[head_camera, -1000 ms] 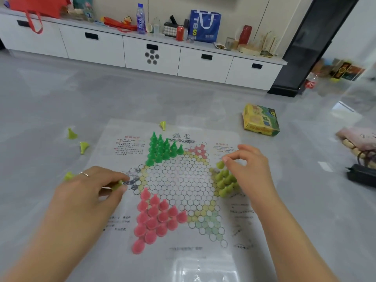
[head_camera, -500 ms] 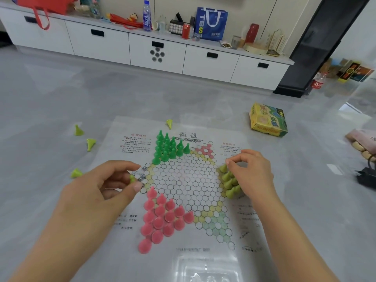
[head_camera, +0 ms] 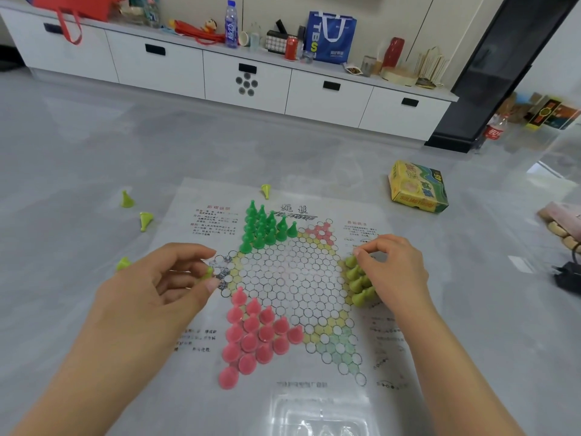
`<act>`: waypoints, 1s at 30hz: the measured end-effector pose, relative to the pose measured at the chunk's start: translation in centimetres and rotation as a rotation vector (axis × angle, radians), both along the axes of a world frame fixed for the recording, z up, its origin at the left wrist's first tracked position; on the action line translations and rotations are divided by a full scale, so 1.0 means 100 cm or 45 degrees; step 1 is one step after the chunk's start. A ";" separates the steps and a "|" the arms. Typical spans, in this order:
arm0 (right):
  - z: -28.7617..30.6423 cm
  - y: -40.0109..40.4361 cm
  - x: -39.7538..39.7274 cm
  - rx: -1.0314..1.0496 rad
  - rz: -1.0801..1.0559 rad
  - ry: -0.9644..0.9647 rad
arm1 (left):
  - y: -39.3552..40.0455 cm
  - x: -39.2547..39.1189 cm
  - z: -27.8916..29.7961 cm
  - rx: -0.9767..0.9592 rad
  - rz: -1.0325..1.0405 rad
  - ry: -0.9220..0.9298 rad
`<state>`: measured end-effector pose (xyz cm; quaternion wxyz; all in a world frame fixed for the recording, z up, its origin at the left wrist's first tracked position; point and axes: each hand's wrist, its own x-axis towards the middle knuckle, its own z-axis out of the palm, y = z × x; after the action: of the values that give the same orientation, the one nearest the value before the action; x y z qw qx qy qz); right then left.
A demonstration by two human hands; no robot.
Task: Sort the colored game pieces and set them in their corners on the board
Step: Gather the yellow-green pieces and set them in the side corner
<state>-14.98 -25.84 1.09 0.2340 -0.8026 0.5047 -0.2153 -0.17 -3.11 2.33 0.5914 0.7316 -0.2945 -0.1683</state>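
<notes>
A paper star-shaped board (head_camera: 292, 275) lies on the grey floor. Dark green pieces (head_camera: 264, 228) fill its far-left corner and pink pieces (head_camera: 254, 338) its near-left corner. Yellow-green pieces (head_camera: 356, 280) stand in the right corner. My right hand (head_camera: 393, 272) rests over that group, fingertips pinched at the top piece. My left hand (head_camera: 157, 294) pinches one yellow-green piece (head_camera: 207, 273) over the left corner. Loose yellow-green pieces lie off the board: one (head_camera: 127, 199), another (head_camera: 145, 219), a third (head_camera: 123, 264), and one on the sheet's far edge (head_camera: 266, 191).
A yellow game box (head_camera: 418, 187) sits on the floor at the far right of the board. A clear plastic tray (head_camera: 317, 416) lies at the near edge. A white cabinet (head_camera: 245, 77) with clutter runs along the back. A black cable object (head_camera: 569, 278) lies far right.
My left hand has carried its yellow-green piece rightward, toward the board's left corner. My right hand stays at the yellow-green group on the right.
</notes>
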 end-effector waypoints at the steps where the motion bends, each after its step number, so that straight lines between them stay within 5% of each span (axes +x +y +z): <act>1: 0.000 0.000 0.000 -0.006 0.012 0.004 | 0.000 0.000 0.000 0.000 -0.001 0.002; 8: 0.014 0.013 0.003 -0.091 0.073 -0.263 | -0.002 -0.007 0.007 -0.009 0.034 -0.017; 13: 0.047 0.082 0.024 0.142 0.813 -0.351 | -0.007 -0.018 0.012 -0.066 -0.012 -0.131; 16: 0.050 0.104 0.032 0.200 0.941 -0.438 | -0.007 -0.022 0.013 -0.116 -0.032 -0.167; 20: 0.056 0.113 0.032 0.572 0.898 -0.548 | -0.005 -0.024 0.015 -0.130 -0.050 -0.220; 25: 0.061 0.110 0.032 0.415 0.910 -0.462 | -0.001 -0.021 0.015 -0.112 -0.058 -0.288; 30: 0.050 0.030 0.005 0.001 0.070 -0.392 | 0.002 -0.016 0.013 -0.088 -0.062 -0.289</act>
<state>-14.44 -22.81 6.12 0.3148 -0.7736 0.4407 -0.3289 -1.76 -2.91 3.65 0.5750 0.7177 -0.3827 -0.0885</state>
